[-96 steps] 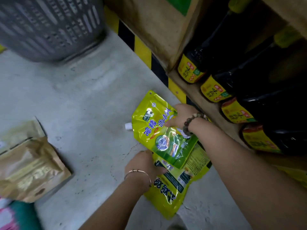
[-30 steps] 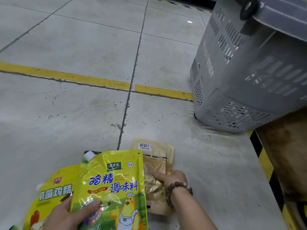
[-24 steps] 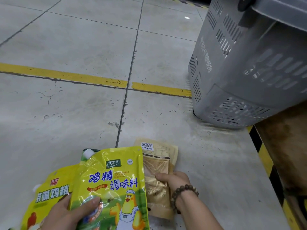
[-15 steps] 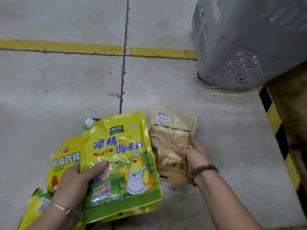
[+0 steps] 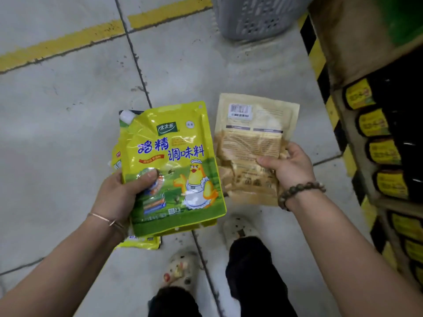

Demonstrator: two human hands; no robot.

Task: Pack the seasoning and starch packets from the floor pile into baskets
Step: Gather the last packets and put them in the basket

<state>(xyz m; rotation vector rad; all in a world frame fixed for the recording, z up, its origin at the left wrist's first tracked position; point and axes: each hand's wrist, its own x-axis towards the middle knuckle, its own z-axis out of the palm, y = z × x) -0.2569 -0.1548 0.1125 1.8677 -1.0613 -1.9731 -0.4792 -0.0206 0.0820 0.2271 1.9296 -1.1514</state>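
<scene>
**Above the floor, short of the basket: both hands loaded**

Above the floor point(image 5: 57, 133), the left hand point(image 5: 121, 193) grasps a stack of yellow seasoning packets point(image 5: 169, 161). The thumb is clamped across the front face and the fingers are hidden behind. Edges of further packets show at the left and lower borders of the front one. The grip sits at the lower left of the stack, so most of it extends up and to the right of the hand.

The right hand point(image 5: 290, 165) grips one tan packet point(image 5: 249, 138) at its right edge, thumb on the printed face. The packet body lies left of and above the hand, barcode end farthest from the wrist.

Stacking the packets in one hand probably left the other free to collect. The grey basket point(image 5: 258, 17) stands well apart, beyond both loads, beside the bottle shelf point(image 5: 384, 152). Both loads appear ready for transfer to it.
</scene>
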